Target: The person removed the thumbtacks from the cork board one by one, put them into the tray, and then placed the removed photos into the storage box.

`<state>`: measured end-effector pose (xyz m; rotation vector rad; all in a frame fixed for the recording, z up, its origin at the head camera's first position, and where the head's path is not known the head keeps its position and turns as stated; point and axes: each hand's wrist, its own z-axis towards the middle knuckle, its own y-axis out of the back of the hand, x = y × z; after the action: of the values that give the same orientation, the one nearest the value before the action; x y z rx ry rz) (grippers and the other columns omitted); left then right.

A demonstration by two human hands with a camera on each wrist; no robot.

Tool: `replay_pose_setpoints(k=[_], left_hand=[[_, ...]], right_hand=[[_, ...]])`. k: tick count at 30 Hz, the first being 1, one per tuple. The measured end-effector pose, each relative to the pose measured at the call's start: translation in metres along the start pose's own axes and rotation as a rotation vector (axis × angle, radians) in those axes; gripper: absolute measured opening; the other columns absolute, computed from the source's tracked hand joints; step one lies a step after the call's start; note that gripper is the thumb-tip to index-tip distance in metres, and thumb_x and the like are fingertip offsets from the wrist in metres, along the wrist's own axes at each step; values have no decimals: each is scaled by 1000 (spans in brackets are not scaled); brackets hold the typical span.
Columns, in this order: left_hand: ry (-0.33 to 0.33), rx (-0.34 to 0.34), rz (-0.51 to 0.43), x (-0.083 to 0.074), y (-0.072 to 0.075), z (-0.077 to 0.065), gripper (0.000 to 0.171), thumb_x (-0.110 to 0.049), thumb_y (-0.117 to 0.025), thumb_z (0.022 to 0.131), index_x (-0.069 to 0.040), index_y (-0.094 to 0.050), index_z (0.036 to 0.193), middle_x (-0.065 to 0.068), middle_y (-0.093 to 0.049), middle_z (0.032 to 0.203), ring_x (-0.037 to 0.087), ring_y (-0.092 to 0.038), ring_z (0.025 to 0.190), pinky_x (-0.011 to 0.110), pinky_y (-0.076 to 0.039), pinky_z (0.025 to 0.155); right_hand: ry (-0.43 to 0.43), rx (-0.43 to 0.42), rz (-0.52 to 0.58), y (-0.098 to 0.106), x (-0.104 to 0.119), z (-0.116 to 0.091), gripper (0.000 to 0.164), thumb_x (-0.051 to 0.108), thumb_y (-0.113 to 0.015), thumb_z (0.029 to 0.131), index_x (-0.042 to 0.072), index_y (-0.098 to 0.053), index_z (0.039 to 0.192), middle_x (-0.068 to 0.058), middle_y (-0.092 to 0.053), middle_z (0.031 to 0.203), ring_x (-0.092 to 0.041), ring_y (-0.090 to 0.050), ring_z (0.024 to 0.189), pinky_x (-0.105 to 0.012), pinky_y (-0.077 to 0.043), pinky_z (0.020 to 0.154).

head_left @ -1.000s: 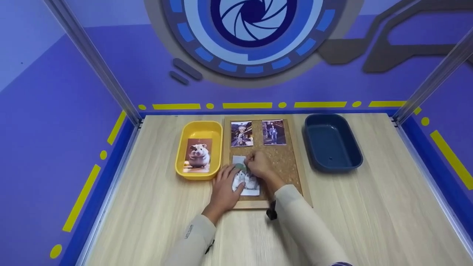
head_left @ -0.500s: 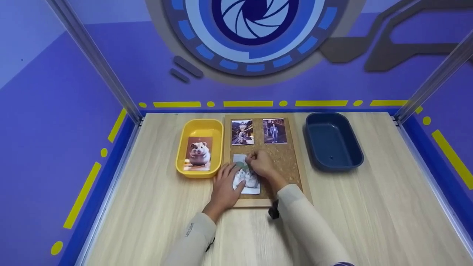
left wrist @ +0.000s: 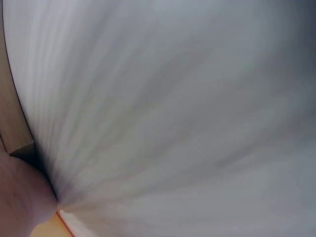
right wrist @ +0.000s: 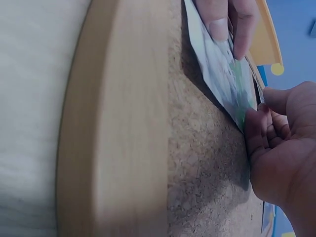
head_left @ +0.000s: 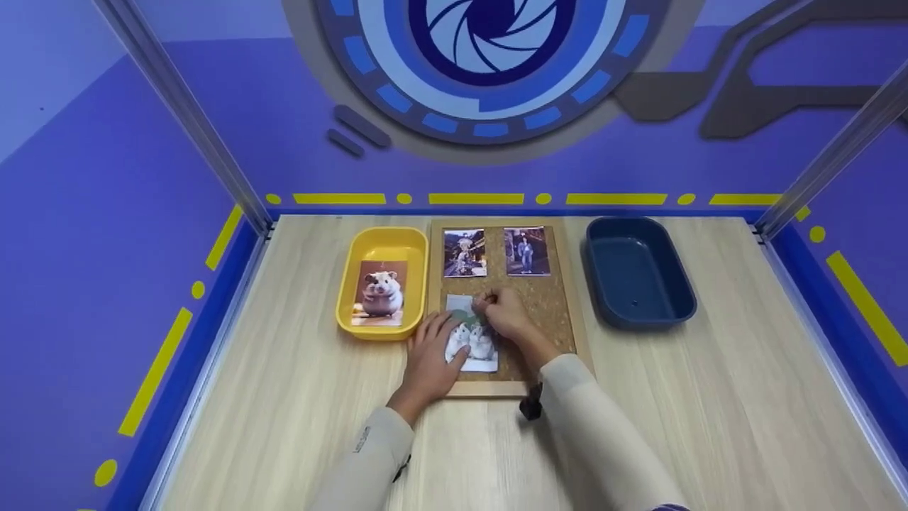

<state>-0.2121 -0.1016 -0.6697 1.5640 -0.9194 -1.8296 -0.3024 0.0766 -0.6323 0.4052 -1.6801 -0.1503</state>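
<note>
A photo of two hamsters (head_left: pixel 471 355) lies on the lower left of a cork board (head_left: pixel 539 312). My left hand (head_left: pixel 429 358) rests on the photo's left side, fingers spread and the thumb across its lower part. At the photo's top right, my right hand (head_left: pixel 504 314) curls its fingers. Its thumb and forefinger pinch a small pin (right wrist: pixel 262 106), mostly hidden by the fingertips. The right wrist view shows the photo's near edge lifted a little off the cork. The left wrist view holds mainly blurred pale tabletop and part of the left hand (left wrist: pixel 24 200).
Two photos of people, one left (head_left: pixel 464 253) and one right (head_left: pixel 527 251), are on the board's upper part. A yellow tray (head_left: pixel 343 284) holding a hamster photo (head_left: pixel 381 293) stands left. Right of the board is a dark blue tray (head_left: pixel 638 284). Purple walls enclose the table.
My right hand stays at the photo's top right; its wrist and forearm have shifted slightly rightward. The left hand keeps its place on the photo. The whole head view has shifted slightly.
</note>
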Motion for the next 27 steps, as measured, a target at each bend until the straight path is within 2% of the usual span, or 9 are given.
replay_pose_setpoints(k=[4, 9, 15, 19, 24, 27], left_hand=[[3, 5, 0, -1, 0, 1, 57, -46, -63, 103, -26, -53, 156, -1, -41, 171, 29, -26, 165, 63, -22, 132], [4, 9, -12, -1, -1, 2, 58, -46, -63, 103, -26, -52, 157, -1, -41, 172, 30, -26, 165, 65, -22, 132], [22, 10, -11, 0, 0, 1, 58, -47, -63, 103, -28, -52, 157, -2, -40, 172, 29, -26, 165, 66, -24, 131], [21, 7, -15, 0, 1, 0, 57, -46, -64, 104, -27, -52, 157, -2, -41, 171, 29, -26, 164, 66, -27, 129], [19, 19, -15, 0, 0, 1, 58, -47, -63, 104, -28, -51, 157, -2, -40, 172, 29, -25, 165, 65, -26, 130], [21, 23, -13, -1, 0, 1, 58, -48, -63, 104, -29, -51, 158, -3, -39, 172, 28, -25, 165, 65, -25, 131]], right_hand=[[7, -5, 29, 3, 1, -1, 9, -2, -64, 95, -3, -71, 90, -3, -63, 80, -14, -55, 73, -23, -47, 63], [-14, -26, 23, 6, 4, -3, 9, 3, -66, 98, 1, -70, 90, -1, -61, 81, -15, -55, 74, -24, -46, 64], [3, -5, 32, 13, 14, -8, 9, 4, -67, 99, 3, -69, 91, 0, -58, 80, -15, -53, 74, -25, -45, 65], [31, -10, 53, 20, 21, -12, 8, 1, -65, 100, 1, -68, 92, 0, -57, 81, -15, -52, 76, -25, -44, 64], [18, -22, 72, 34, 27, -17, 7, 4, -66, 102, 3, -66, 95, -1, -55, 85, -17, -51, 80, -26, -43, 66], [50, -8, 28, 44, 31, -22, 6, 5, -64, 104, 3, -66, 98, -2, -56, 88, -19, -52, 82, -27, -45, 67]])
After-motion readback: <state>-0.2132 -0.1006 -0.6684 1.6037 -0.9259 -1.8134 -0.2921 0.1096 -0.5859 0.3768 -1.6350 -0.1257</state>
